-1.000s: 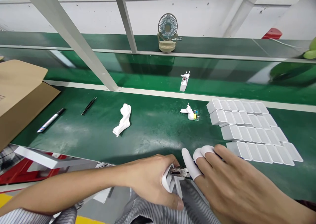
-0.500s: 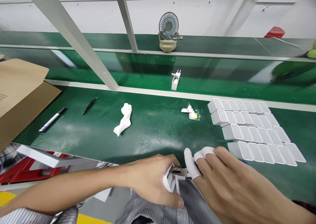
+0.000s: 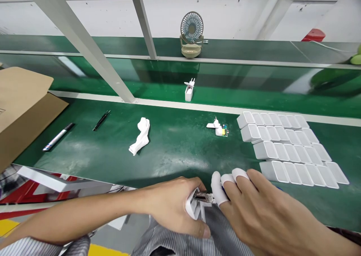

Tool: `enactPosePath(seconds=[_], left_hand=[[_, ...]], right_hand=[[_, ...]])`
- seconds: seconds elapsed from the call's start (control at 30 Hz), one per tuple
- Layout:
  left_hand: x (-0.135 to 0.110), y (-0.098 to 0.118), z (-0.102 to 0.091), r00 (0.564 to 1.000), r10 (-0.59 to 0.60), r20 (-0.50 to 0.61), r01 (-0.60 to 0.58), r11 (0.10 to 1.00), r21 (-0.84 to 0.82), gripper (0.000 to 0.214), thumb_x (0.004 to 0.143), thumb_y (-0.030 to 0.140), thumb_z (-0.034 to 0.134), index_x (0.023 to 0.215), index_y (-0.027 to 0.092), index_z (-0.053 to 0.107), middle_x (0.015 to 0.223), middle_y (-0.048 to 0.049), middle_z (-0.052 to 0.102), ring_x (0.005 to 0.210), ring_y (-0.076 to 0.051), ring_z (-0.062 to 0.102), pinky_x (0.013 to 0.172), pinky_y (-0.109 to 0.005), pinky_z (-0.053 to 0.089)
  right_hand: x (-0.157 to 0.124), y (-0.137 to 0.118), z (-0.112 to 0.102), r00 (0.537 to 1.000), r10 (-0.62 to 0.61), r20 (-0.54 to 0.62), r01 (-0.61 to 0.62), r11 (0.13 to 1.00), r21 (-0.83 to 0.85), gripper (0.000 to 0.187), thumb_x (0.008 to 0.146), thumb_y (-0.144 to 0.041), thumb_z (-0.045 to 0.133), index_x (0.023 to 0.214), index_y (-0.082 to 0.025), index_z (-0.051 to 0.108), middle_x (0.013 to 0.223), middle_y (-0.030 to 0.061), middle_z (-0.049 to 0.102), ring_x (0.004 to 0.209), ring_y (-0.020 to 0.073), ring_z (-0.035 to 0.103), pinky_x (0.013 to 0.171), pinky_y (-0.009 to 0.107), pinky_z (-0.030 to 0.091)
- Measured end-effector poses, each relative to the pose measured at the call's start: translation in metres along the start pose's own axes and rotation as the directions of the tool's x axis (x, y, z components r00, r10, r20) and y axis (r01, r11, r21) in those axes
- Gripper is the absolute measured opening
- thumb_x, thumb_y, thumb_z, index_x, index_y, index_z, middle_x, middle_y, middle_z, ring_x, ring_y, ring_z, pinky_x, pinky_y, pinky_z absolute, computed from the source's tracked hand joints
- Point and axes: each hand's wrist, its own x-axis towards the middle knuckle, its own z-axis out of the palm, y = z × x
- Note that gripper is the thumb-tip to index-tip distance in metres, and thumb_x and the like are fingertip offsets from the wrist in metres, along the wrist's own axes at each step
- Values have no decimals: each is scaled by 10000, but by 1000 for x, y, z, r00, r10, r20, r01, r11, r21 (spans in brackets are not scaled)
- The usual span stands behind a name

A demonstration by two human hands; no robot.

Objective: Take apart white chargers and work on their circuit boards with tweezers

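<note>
Closely wrapped, left grip (image 3: 177, 204) around casing (image 3: 191, 210), right grip (image 3: 258, 209) around pliers (image 3: 204, 197).

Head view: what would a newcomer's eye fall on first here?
Probably the rows of white boxes, lined up on the right side of the green table. Next, at the bottom centre, the right hand, with white finger covers, grips pliers at the opening of a white case held in the left hand. At the back, a small fan stands on the shelf.
</note>
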Motion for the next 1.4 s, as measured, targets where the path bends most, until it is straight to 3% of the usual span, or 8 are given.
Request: enactPosePath(seconds=[0.2, 0.33, 0.67, 0.8, 0.93, 1.07, 1.27, 1.4], left_hand=[[0, 3, -1, 996, 70, 59, -71, 997, 7, 515, 675, 562, 745, 1023, 225, 571, 862, -3, 674, 716, -191, 647, 511, -249, 428], [0, 7, 0, 997, 41, 65, -43, 999, 28, 428, 664, 505, 733, 934, 224, 558, 866, -2, 680, 688, -184, 646, 503, -253, 433], [-14, 17, 7, 993, 92, 75, -98, 993, 70, 466, 733, 512, 683, 1085, 239, 547, 931, -31, 702, 816, -253, 695, 596, -303, 495], [-17, 13, 13, 995, 70, 72, -74, 996, 58, 608, 725, 480, 705, 1252, 240, 519, 1034, -56, 717, 908, -283, 709, 675, -327, 532], [-20, 7, 16, 992, 32, 119, -34, 999, 12, 882, 581, 421, 824, 1377, 259, 478, 1225, -91, 677, 1118, -339, 664, 839, -381, 554], [-27, 10, 12, 995, 15, 103, -15, 1000, -1, 880, 556, 404, 839, 1358, 221, 526, 1255, -119, 664, 1162, -346, 644, 930, -410, 537], [-31, 21, 13, 998, 17, 55, -21, 998, 63, 832, 545, 374, 828, 1311, 221, 543, 1149, -100, 684, 1037, -325, 679, 803, -367, 564], [-33, 28, 12, 999, 11, 54, -18, 991, 132, 751, 537, 364, 822, 1226, 209, 569, 1036, -92, 689, 935, -318, 688, 670, -327, 549]], right_hand=[[1, 2, 0, 1000, -27, -12, 26, 999, -26, 105, 824, -159, 498, 759, -190, 574, 675, 46, 584, 604, 205, 484, 597, 383, 288], [-2, -2, 2, 1000, 24, -3, -25, 1000, -11, 89, 777, -133, 540, 828, -172, 602, 846, 90, 689, 671, 228, 560, 611, 388, 318], [-19, 8, -1, 999, -31, -24, 32, 999, 35, 192, 818, -184, 535, 999, -165, 598, 858, 72, 692, 669, 249, 566, 653, 413, 372], [-23, 3, -1, 999, -19, -28, 21, 997, 73, 145, 828, -213, 534, 963, -188, 582, 888, 71, 701, 716, 253, 580, 702, 426, 403], [-28, -7, 1, 999, -14, -41, 17, 997, 81, 124, 808, -196, 547, 928, -212, 569, 899, 50, 708, 755, 255, 598, 739, 441, 418], [-24, -6, -3, 995, -15, -98, 19, 999, 39, 125, 834, -188, 491, 922, -221, 573, 868, 50, 707, 753, 262, 595, 751, 462, 417], [-13, 5, -17, 993, -20, -120, 21, 1000, 7, 24, 808, -246, 534, 814, -235, 514, 783, 48, 684, 703, 253, 544, 697, 447, 402], [-14, 6, -21, 987, 2, -161, -1, 1000, 4, 128, 817, -301, 600, 777, -237, 497, 799, 44, 681, 714, 246, 532, 698, 439, 408]])
